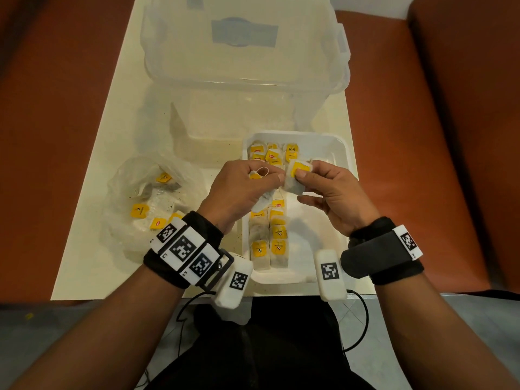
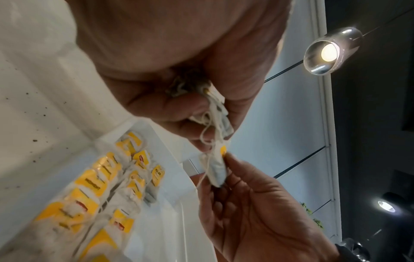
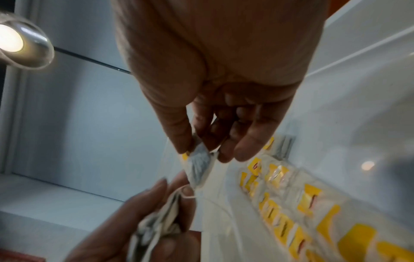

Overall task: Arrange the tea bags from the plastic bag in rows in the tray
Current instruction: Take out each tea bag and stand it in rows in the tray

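A white tray (image 1: 342,153) on the table holds rows of tea bags (image 1: 268,244) with yellow tags, also seen as tea bags (image 2: 94,198) and tea bags (image 3: 291,203). Above the tray my right hand (image 1: 323,190) pinches one tea bag (image 1: 295,177) by its yellow tag between thumb and forefinger; the same tea bag (image 2: 216,171) hangs there, as does the tea bag (image 3: 199,164). My left hand (image 1: 244,190) grips a small bunch of tea bags (image 2: 215,108) with loose strings. A clear plastic bag (image 1: 146,204) with more tea bags lies left of the tray.
A large clear plastic storage box (image 1: 242,52) with its lid stands at the back of the cream table (image 1: 92,249). A clear shallow container (image 1: 225,128) sits in front of it. Orange-brown seating flanks the table on both sides.
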